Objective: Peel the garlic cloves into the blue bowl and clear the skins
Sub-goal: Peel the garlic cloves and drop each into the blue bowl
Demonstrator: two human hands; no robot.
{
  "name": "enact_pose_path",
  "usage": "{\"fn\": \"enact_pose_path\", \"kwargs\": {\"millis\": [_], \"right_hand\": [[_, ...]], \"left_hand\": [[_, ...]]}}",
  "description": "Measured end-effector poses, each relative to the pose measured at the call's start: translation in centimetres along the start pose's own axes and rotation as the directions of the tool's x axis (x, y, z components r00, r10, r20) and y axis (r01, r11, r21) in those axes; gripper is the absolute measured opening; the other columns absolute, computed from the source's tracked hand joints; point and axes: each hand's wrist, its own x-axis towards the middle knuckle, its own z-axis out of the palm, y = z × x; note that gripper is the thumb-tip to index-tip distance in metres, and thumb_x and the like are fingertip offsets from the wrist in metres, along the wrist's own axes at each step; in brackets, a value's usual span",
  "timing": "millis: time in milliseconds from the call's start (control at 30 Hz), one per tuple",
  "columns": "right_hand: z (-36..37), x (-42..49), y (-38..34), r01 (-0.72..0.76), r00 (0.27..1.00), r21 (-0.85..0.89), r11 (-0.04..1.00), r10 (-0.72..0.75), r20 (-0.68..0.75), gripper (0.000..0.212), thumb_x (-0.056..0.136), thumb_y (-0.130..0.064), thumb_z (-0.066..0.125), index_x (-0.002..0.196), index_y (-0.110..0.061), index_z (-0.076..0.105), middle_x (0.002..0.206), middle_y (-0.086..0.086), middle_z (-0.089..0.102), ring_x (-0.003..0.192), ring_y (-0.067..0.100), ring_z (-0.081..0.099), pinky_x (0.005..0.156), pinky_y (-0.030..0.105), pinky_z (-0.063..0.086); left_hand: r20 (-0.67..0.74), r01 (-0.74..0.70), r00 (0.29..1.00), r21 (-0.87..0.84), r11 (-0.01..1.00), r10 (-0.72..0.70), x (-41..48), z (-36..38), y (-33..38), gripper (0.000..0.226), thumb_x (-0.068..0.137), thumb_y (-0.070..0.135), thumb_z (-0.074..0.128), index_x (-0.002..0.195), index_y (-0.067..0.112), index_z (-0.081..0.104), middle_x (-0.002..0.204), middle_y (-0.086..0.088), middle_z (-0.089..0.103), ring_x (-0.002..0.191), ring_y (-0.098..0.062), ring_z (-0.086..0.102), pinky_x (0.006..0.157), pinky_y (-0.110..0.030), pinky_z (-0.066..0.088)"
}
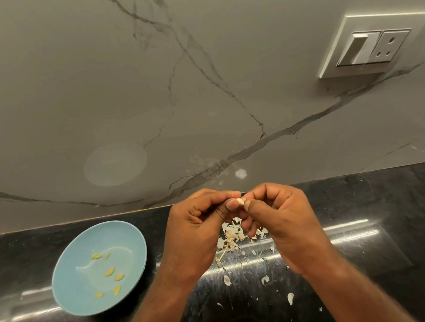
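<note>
**Two-handed pinch on a single clove.** The garlic clove (240,201), small and pale, sits between my two thumbs, raised above the counter near the foot of the wall. Only its near face shows, so I cannot tell how much skin is left on it.

My left hand (200,230) has its fingers curled in tight, with thumb and forefinger pinching the clove's left end. My right hand (283,221) is curled likewise, its thumb tip pressed against the clove's right side. Both hands are closed onto this one small thing.

Directly beneath, the skins (232,234) lie heaped on the black counter (368,210), with stray flakes scattered toward me. The blue bowl (66,254) stands to the left, apart from the heap. It holds several peeled cloves (109,271), and I see no skin in it.

To do this step well, I judge that one hand should only anchor the clove. The other thumbnail should lift the skin at one end and draw it off in a strip. Working over the heap should make the flakes fall there and not in the bowl. A bare clove is likely slippery, so it calls for a light pinch and a short carry left.

Beyond, the veined wall (198,83) bears a socket plate (375,44).
</note>
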Motion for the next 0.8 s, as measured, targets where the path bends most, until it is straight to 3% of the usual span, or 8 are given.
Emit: {"fn": "enact_pose_path", "kwargs": {"millis": [133,267,367,433,633,733,800], "right_hand": [[0.4,0.2,0.2,0.0,1.0,0.016,1.0,0.0,-0.026,0.019,0.073,-0.023,0.084,0.077,-0.009,0.072,0.067,0.008,0.069,0.055,0.014,0.06,0.05,0.025,0.049],[0.6,0.1,0.2,0.002,0.998,-0.02,1.0,-0.003,-0.059,0.031,0.065,-0.038,0.077,0.078,-0.01,0.072,0.069,0.007,0.071,0.057,0.015,0.06,0.049,0.024,0.049],[0.5,0.2,0.3,0.01,0.998,-0.075,0.997,-0.015,-0.064,0.015,0.078,-0.026,0.075,0.079,-0.011,0.072,0.066,0.005,0.07,0.056,0.014,0.06,0.051,0.024,0.049],[0.5,0.3,0.3,0.023,0.997,-0.104,0.994,-0.03,-0.072,0.015,0.076,-0.028,0.076,0.077,-0.013,0.072,0.063,0.003,0.068,0.054,0.011,0.059,0.051,0.024,0.048],[0.7,0.2,1.0,0.029,0.999,-0.109,0.994,-0.031,-0.008,0.02,0.072,-0.041,0.08,0.072,-0.023,0.073,0.068,0.005,0.069,0.056,0.014,0.061,0.052,0.023,0.049],[0.5,0.1,1.4,0.01,1.0,-0.113,0.993,-0.009,0.009,0.005,0.076,-0.025,0.073,0.072,-0.024,0.073,0.068,0.005,0.069,0.057,0.016,0.062,0.052,0.025,0.05],[0.4,0.0,1.7,0.009,0.999,-0.105,0.994,-0.006,0.032,0.012,0.077,-0.016,0.064,0.07,-0.021,0.073,0.066,0.005,0.068,0.056,0.016,0.061,0.052,0.025,0.05]], "left_hand": [[-0.04,0.056,0.997,-0.061,0.997,-0.059,-0.2,0.5,0.2,0.017,0.083,0.021,0.065,0.098,0.023,0.073,0.081,0.001,0.076,0.076,-0.013,0.073,0.071,-0.022,0.058],[-0.062,0.045,0.997,0.027,0.999,-0.043,-0.4,0.4,0.0,0.016,0.085,0.022,0.064,0.098,0.026,0.073,0.085,0.006,0.076,0.08,-0.009,0.073,0.073,-0.02,0.057],[-0.057,0.021,0.998,0.091,0.996,-0.016,-0.5,0.6,0.0,0.019,0.085,0.027,0.064,0.102,0.029,0.073,0.092,0.009,0.074,0.087,-0.009,0.071,0.076,-0.02,0.057],[-0.057,0.043,0.998,0.08,0.996,-0.038,-0.6,0.7,0.0,0.021,0.083,0.031,0.066,0.102,0.028,0.073,0.093,0.01,0.074,0.089,-0.009,0.071,0.076,-0.022,0.058],[-0.079,0.201,0.975,-0.069,0.977,-0.206,-0.6,0.9,0.1,0.017,0.086,0.029,0.061,0.089,0.022,0.076,0.078,0.001,0.075,0.071,-0.008,0.071,0.066,-0.02,0.056],[-0.066,0.28,0.952,-0.208,0.937,-0.299,-0.7,1.0,-0.3,0.02,0.085,0.028,0.061,0.089,0.016,0.076,0.077,-0.006,0.073,0.068,-0.011,0.068,0.064,-0.02,0.055],[-0.066,0.326,0.932,-0.276,0.904,-0.356,-0.6,1.2,-0.7,0.024,0.083,0.031,0.061,0.091,0.015,0.076,0.077,-0.005,0.072,0.069,-0.012,0.066,0.066,-0.022,0.055]]}}
